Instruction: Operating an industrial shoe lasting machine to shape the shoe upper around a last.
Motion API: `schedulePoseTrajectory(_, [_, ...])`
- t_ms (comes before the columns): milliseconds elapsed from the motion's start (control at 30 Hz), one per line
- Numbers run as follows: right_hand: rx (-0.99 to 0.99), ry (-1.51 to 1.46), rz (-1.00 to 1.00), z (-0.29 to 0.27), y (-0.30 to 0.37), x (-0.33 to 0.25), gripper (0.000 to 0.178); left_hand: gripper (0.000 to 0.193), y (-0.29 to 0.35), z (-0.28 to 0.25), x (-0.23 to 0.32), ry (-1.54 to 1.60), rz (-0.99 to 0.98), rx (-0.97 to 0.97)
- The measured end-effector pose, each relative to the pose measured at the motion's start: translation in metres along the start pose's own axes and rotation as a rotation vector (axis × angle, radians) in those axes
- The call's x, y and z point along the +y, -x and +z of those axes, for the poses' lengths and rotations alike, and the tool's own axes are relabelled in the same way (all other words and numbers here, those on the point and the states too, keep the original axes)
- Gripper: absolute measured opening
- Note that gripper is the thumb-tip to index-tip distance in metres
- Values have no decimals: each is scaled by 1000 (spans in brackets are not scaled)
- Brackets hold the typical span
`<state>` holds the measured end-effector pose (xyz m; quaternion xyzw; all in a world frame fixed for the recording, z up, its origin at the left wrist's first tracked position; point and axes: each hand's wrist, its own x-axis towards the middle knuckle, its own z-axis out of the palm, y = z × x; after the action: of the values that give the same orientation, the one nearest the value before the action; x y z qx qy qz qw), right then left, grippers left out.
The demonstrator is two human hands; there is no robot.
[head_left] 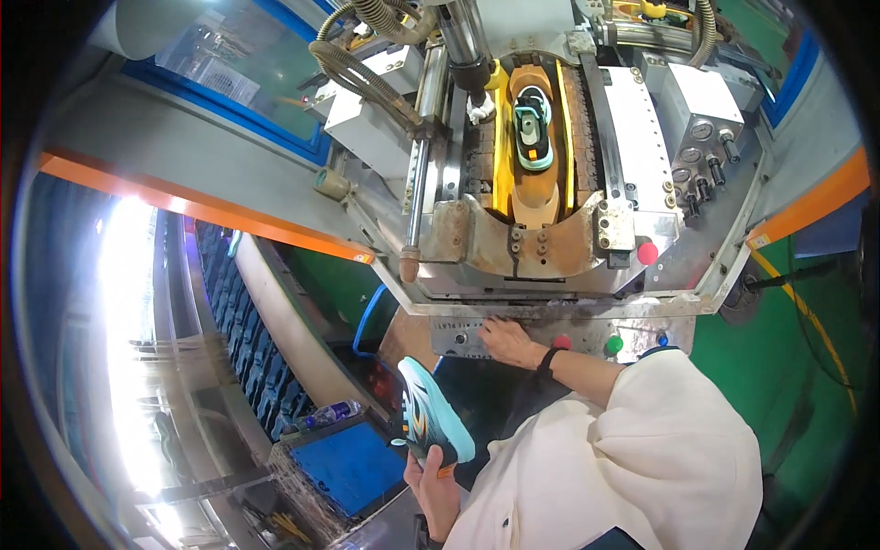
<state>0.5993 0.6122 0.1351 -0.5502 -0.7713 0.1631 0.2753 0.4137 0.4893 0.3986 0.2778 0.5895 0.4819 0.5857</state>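
Note:
My left hand [438, 490] grips a teal and black sneaker [431, 414] by its heel end, in front of my body at the lower middle. The sole is light teal and the toe points up and away. My right hand [507, 341] rests on the metal control panel [587, 332] at the front of the machine, fingers somewhat spread and bent; whether a button lies under them is hidden. A second teal and black shoe [533, 128] sits in the machine's bay, between yellow side pads [503, 156] on an orange-brown bed [535, 199].
Red [562, 343], green [615, 345] and blue buttons [662, 339] sit along the panel, right of my hand. A gauge box [704, 128] stands at the machine's right. Down left, a textured black conveyor [252, 330] runs past a blue tray [348, 467] and a bottle [330, 414].

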Motion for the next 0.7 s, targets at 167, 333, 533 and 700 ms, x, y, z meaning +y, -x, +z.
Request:
schedulePoseTrajectory(167, [-76, -166, 101, 4, -10, 15, 18, 38, 12, -3, -8, 61, -12, 58])
schedulePoseTrajectory(333, [-144, -109, 102, 22, -19, 24, 21, 37, 29, -18, -12, 92, 9, 161])
schedulePoseTrajectory(533, [-53, -229, 179, 25, -21, 26, 23, 41, 49, -76, -45, 207, 19, 283])
schedulePoseTrajectory(700, [108, -338, 107, 17, -53, 20, 20, 40, 69, -151, -110, 283, -131, 479])
